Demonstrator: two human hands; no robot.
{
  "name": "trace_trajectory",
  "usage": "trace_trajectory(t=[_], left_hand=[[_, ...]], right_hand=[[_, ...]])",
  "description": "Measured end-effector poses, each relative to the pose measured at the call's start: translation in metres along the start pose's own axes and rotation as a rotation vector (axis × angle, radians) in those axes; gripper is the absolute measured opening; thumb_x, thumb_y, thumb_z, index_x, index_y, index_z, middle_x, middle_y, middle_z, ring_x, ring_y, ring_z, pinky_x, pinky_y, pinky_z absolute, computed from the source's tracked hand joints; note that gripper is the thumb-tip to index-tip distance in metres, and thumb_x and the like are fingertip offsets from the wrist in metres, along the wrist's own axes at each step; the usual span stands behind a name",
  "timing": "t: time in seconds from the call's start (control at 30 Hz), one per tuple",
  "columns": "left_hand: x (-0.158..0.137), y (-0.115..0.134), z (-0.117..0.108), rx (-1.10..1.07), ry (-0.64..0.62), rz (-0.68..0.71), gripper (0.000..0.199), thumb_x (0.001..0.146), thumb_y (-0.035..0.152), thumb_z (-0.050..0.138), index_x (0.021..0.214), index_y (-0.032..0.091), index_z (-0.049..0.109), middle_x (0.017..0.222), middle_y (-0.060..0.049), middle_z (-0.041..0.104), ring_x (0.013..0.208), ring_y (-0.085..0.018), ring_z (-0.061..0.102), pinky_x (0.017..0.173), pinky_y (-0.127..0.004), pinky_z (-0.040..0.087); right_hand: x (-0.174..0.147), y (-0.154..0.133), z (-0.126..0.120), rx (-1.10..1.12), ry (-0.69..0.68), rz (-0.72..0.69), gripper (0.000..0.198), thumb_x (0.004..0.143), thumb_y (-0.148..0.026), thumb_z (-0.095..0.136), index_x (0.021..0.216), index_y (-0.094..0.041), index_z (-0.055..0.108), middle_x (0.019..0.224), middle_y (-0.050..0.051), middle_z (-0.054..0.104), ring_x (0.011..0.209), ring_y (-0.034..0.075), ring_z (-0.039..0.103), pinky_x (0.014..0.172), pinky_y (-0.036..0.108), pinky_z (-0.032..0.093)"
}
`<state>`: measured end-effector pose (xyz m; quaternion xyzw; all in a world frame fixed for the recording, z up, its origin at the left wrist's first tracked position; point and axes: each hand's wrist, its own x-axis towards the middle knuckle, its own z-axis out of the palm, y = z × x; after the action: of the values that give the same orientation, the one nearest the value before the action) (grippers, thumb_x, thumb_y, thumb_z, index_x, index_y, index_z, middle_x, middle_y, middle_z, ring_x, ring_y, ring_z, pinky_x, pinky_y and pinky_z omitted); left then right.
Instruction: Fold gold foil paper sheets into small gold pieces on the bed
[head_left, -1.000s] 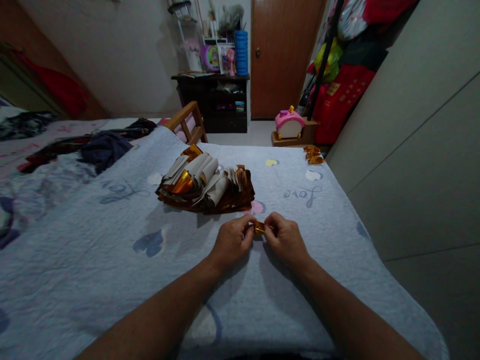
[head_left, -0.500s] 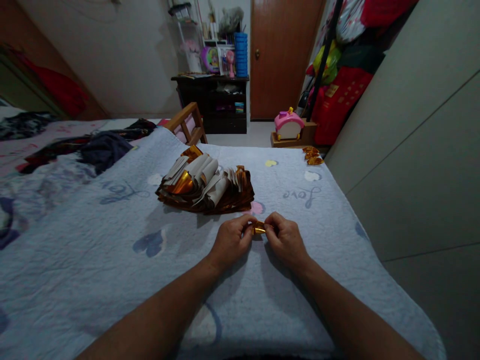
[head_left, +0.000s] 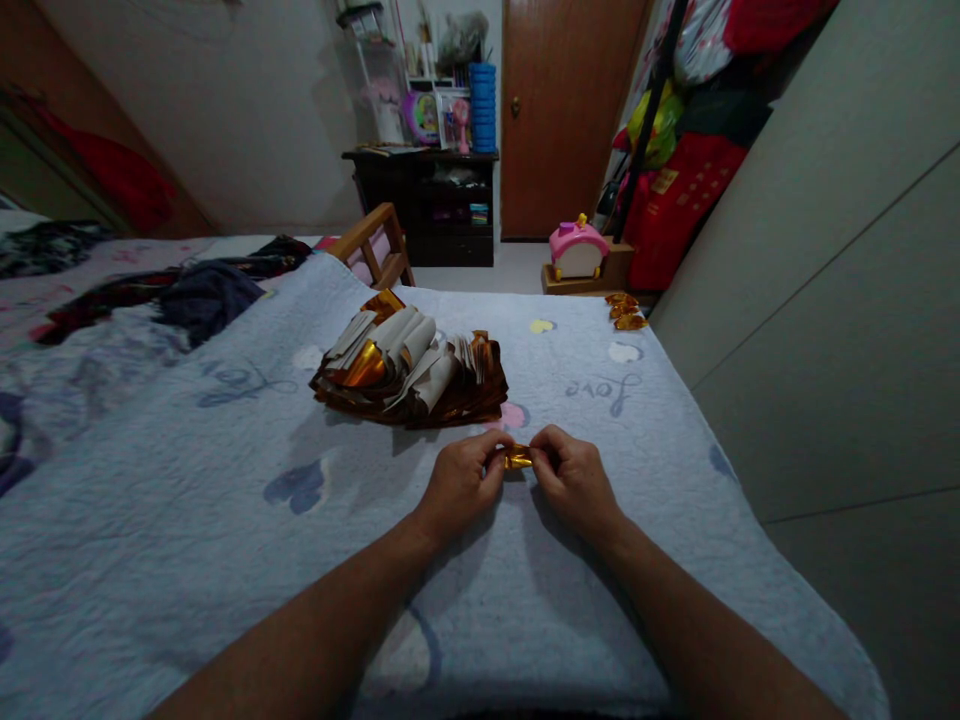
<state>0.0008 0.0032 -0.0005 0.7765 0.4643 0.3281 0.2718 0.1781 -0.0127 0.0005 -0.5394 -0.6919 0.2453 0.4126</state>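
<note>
Between my two hands is a small piece of folded gold foil paper (head_left: 518,457), held just above the pale blue bedspread (head_left: 645,480). My left hand (head_left: 466,474) pinches its left end with thumb and fingers. The right end is pinched the same way by my right hand (head_left: 574,474). Both ends of the piece are hidden under my fingertips. Just beyond my left hand lies a thick, loose stack of gold foil paper sheets (head_left: 412,365), many curled up to show pale undersides.
Several small folded gold pieces (head_left: 626,312) sit at the bed's far right corner. Dark clothes (head_left: 210,300) lie to the left, near a wooden chair (head_left: 375,245). A pale cabinet (head_left: 847,300) borders the right side. A pink toy (head_left: 577,248) stands past the bed's far edge.
Both hands stay in nearly the same place, still pinching the gold foil piece. Its shiny surface looks slightly more creased. The stack has not moved.
</note>
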Motion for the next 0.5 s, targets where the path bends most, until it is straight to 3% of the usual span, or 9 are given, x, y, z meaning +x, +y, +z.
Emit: trace_trajectory(t=[0.33,0.5], left_hand=[[0.0013,0.0009,0.0003,-0.012,-0.017,-0.024,0.020,0.087,0.011,0.054,0.099,0.019,0.069,0.085,-0.003,0.075,0.075,-0.017,0.070,0.068,-0.025,0.047],[0.0013,0.0016,-0.0012,-0.007,-0.029,-0.015,0.020,0.088,0.012,0.054,0.097,0.019,0.070,0.085,-0.003,0.075,0.076,-0.017,0.070,0.069,-0.025,0.046]], right_hand=[[-0.0011,-0.0045,0.0013,0.066,-0.047,0.008,0.014,0.086,-0.020,0.051,0.074,-0.020,0.059,0.064,-0.001,0.061,0.058,0.013,0.054,0.059,0.024,0.038],[0.0000,-0.0004,-0.0010,0.049,0.003,0.031,0.014,0.086,-0.022,0.052,0.074,-0.020,0.059,0.064,-0.001,0.060,0.058,0.013,0.054,0.058,0.024,0.038]])
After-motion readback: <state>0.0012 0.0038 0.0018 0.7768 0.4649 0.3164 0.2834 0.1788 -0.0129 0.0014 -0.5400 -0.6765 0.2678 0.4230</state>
